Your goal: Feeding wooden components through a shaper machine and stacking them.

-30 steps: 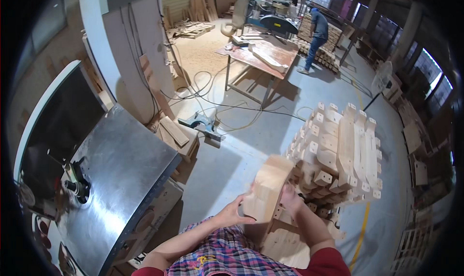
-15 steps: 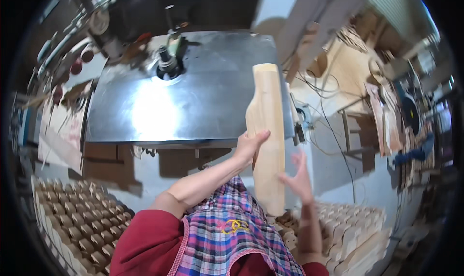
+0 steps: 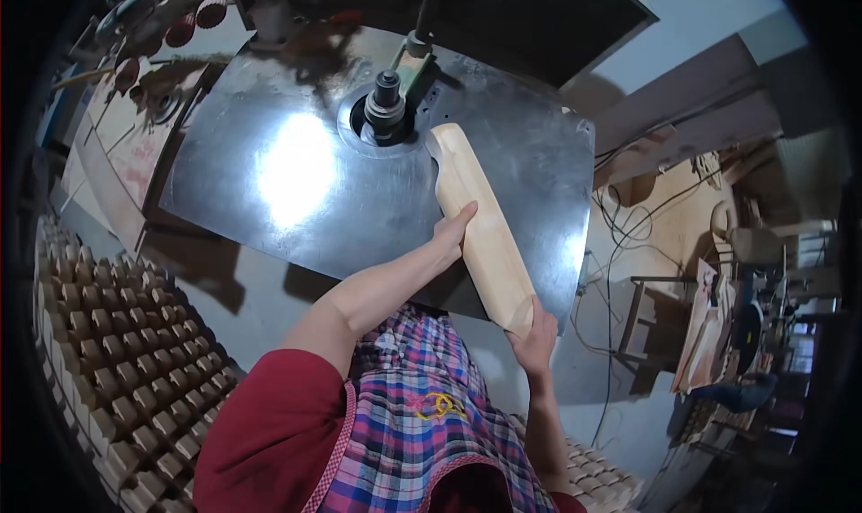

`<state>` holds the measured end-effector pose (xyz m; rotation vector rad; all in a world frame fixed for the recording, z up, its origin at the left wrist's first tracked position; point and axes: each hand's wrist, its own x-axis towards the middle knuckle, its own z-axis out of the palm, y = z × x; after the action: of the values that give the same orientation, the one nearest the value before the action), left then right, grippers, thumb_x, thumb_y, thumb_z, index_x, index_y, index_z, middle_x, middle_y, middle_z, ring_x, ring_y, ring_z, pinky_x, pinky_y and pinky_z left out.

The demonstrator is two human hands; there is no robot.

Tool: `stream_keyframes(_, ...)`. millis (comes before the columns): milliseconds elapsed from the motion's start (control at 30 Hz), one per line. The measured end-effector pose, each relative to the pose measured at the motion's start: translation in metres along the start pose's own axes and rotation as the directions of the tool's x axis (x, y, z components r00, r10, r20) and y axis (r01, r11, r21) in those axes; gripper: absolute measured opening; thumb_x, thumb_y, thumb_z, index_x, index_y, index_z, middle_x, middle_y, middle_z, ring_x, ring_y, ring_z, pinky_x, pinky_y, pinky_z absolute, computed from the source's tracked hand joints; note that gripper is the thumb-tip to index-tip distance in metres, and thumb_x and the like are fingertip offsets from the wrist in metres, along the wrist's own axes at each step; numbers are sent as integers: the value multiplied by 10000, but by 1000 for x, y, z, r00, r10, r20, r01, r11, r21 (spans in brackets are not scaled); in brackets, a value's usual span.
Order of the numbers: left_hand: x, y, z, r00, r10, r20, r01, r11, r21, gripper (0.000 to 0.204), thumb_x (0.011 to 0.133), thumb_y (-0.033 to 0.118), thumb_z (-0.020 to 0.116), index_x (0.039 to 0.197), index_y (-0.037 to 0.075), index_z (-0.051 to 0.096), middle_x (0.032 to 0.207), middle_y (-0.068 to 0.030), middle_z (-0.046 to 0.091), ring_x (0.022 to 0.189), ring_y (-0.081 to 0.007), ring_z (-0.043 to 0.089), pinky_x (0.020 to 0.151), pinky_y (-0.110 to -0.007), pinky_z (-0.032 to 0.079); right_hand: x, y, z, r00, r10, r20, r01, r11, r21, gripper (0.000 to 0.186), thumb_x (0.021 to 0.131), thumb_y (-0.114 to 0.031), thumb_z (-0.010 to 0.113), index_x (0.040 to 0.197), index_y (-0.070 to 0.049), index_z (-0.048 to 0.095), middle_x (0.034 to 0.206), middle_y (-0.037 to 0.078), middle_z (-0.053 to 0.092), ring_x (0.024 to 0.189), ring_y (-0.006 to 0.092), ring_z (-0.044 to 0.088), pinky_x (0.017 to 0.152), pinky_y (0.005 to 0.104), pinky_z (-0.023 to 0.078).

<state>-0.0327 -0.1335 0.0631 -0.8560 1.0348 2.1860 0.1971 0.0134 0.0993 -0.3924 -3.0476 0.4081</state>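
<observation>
The pale wooden piece [image 3: 489, 244] is slanting over the right part of the metal table [image 3: 539, 172], its far end lying just beside the upright spindle [image 3: 386, 109] but not touching it; whether its underside is meeting the metal is not showing clearly. The left hand [image 3: 455, 232] is gripping the piece's left edge near the middle, its thumb resting on the upper face and its fingers curling out of sight. The right hand [image 3: 536, 338] is closing around the near end by the table's front edge, its fingers partly hiding. A plaid apron [image 3: 409, 360] is covering the person's front, and rows of stacked wooden parts [image 3: 135, 360] are standing at the lower left.
</observation>
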Motion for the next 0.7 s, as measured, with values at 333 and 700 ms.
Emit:
stream_keyframes(333, 53, 31, 21, 986, 124, -112, -129, 991, -36, 584, 772, 303, 736, 1131, -107, 526, 1020, -206, 623, 825, -238, 646, 694, -294, 546, 97, 46, 16, 981, -195, -5, 195, 979, 62, 811, 629, -136, 765, 1357, -118, 409, 1079, 152, 524, 946, 332, 483, 883, 396, 380)
stream_keyframes(700, 66, 17, 11, 955, 218, -199, -225, 974, -11, 577, 778, 314, 726, 1114, -112, 532, 1006, -211, 626, 810, -238, 644, 689, -292, 539, 120, 56, 10, 951, -308, 33, 303, 946, 118, 855, 618, -122, 772, 1386, -122, 396, 1110, 156, 517, 986, 340, 483, 913, 399, 370)
